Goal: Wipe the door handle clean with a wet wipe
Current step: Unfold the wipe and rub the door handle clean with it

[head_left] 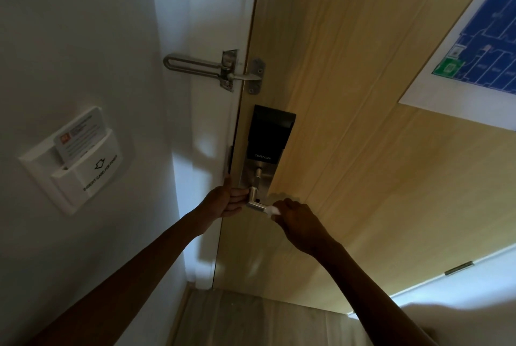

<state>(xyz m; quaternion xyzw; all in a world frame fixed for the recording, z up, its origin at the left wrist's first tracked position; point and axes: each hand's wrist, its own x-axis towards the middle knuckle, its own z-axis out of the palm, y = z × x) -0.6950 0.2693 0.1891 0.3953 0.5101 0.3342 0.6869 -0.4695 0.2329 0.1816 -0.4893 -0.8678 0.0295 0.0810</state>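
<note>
**A:** Where's the wipe?
**B:** The right hand (296, 220) pinches the wet wipe (273, 210) in curled fingers, on the free end of the door handle (256, 205).
**A:** Best way?
**B:** Probably wrap it round and draw inward. The left hand (224, 202) grips the edge of the door (349, 150), steadying it.

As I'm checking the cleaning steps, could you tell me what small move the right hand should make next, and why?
Probably slide the wet wipe along the door handle toward its pivot: the right hand holds it only at the lever's free end.
</note>
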